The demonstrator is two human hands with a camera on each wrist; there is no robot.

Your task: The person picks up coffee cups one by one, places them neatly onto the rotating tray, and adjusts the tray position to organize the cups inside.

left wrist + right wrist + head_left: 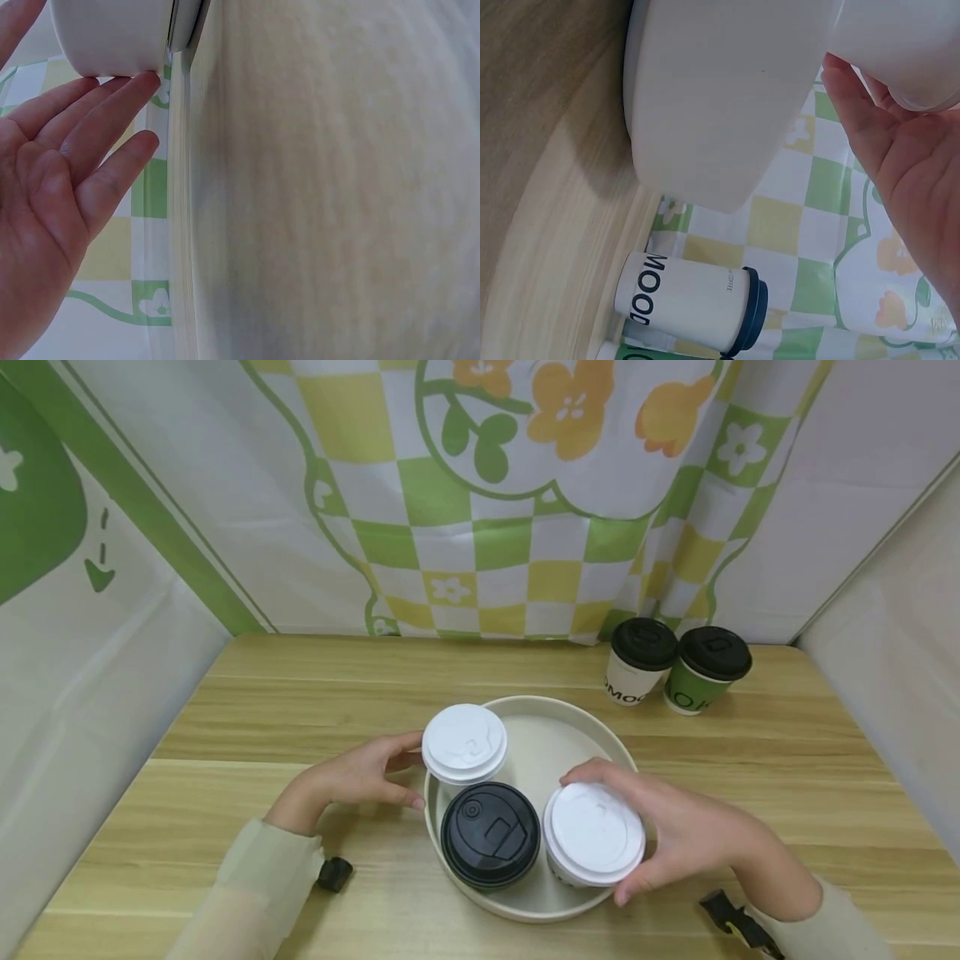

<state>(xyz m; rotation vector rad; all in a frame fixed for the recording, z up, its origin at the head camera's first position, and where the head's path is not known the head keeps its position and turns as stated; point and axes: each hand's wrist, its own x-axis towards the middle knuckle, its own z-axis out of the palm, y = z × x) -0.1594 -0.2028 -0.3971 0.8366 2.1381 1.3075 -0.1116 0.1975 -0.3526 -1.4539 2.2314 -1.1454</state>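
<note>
Head view: three cups (491, 835) on one tray (547, 739), right grip (678, 818) round a white-lidded cup (596, 831), left grip (363, 774) wide against tray

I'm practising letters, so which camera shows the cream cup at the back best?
The right wrist view: the cream cup appears sideways, but its letters are biggest. The head view shows it smaller, from above; the left wrist view misses it.

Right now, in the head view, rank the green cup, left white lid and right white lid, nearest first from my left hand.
1. Left white lid, on the tray, back left.
2. Right white lid, front right.
3. Green cup, beyond the tray, right.
</note>
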